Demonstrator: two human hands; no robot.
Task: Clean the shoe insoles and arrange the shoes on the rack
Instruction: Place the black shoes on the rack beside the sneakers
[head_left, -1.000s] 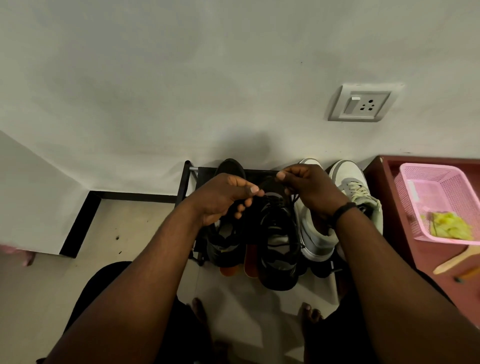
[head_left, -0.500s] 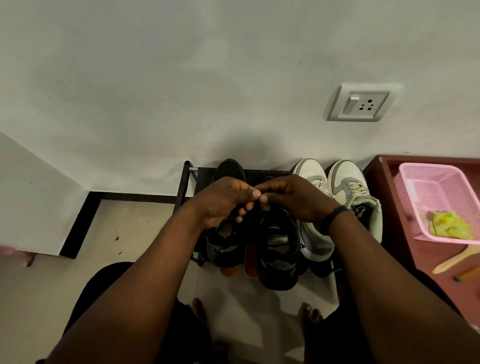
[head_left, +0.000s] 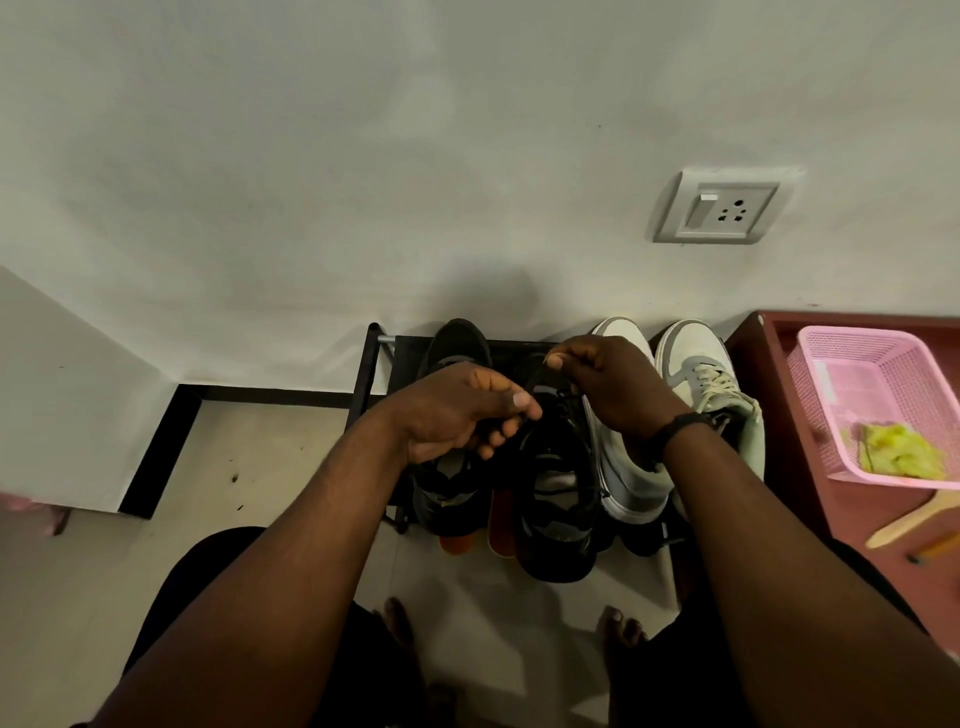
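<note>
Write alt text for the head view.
Both hands, left hand and right hand, pinch the black laces of a black shoe on a rack, with white sneakers beside it and a pink basket at right.

black rack (head_left: 375, 364) — black shoes (head_left: 556, 499), white sneakers (head_left: 628, 467)

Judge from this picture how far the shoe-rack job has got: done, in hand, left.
Done: the pale grey-and-white sneakers stand on the black metal rack.
In hand: left hand and right hand pinch the thin black lace of a black sneaker there.
Left: orange insoles still lie loose between the black shoes.
</note>
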